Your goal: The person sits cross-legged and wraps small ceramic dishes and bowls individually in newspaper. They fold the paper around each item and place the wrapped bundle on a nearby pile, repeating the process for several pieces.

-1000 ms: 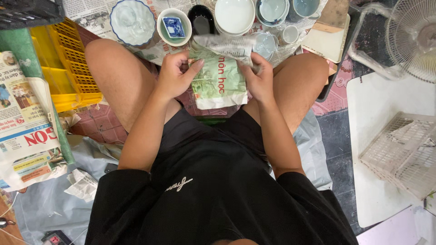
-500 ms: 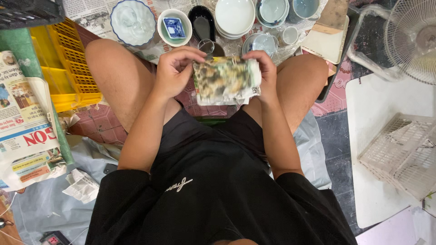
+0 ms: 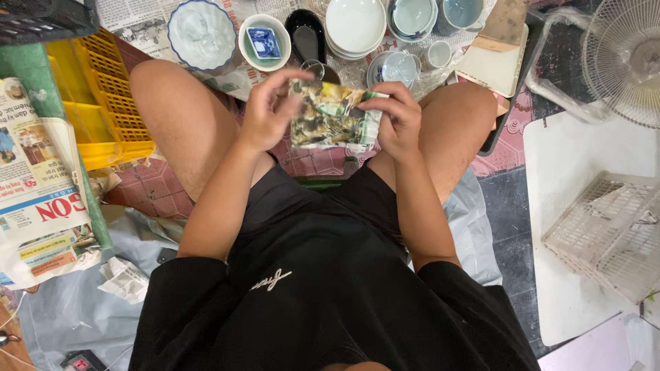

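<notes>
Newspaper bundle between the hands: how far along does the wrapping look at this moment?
In hand: the left hand and right hand grip a printed newspaper bundle by its two ends; what it covers is hidden. Left: a stack of white plates, a green-rimmed bowl holding a small blue square dish, a black spoon-shaped dish and a small white cup sit bare on the floor. No finished bundles are visible.

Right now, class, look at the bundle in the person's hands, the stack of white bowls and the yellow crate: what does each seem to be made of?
The bundle, held by the left hand and right hand, looks like printed newspaper: matt, creased, coloured pictures. The white bowls seem glazed ceramic: smooth, glossy. The yellow crate looks like moulded plastic: a uniform bright lattice.
</notes>
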